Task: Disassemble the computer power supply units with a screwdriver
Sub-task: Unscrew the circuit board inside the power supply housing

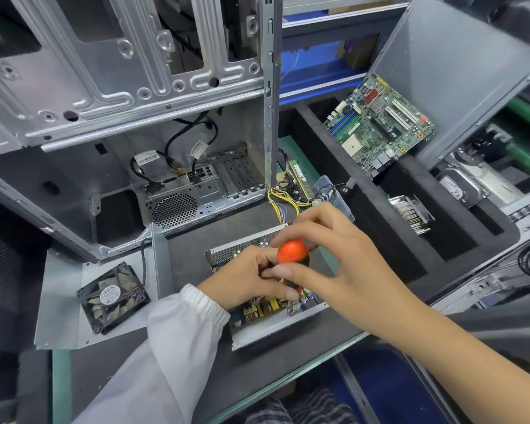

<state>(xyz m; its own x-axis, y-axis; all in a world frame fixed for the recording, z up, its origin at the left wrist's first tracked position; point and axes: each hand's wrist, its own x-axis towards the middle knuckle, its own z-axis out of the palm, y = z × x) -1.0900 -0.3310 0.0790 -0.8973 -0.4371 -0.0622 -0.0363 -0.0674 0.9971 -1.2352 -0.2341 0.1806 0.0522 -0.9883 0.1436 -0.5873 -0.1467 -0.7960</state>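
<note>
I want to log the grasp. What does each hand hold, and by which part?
Both hands hold the screwdriver: the right hand around its orange handle top, the left hand lower, near the black part.

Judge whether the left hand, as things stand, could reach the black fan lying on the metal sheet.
Probably yes. The fan lies in the open on the sheet, just left of the left hand, with nothing between them; that hand would first have to leave the screwdriver.

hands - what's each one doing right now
Left hand: fingers curled around the screwdriver shaft.
Right hand: fingers gripping the screwdriver's orange handle.
</note>
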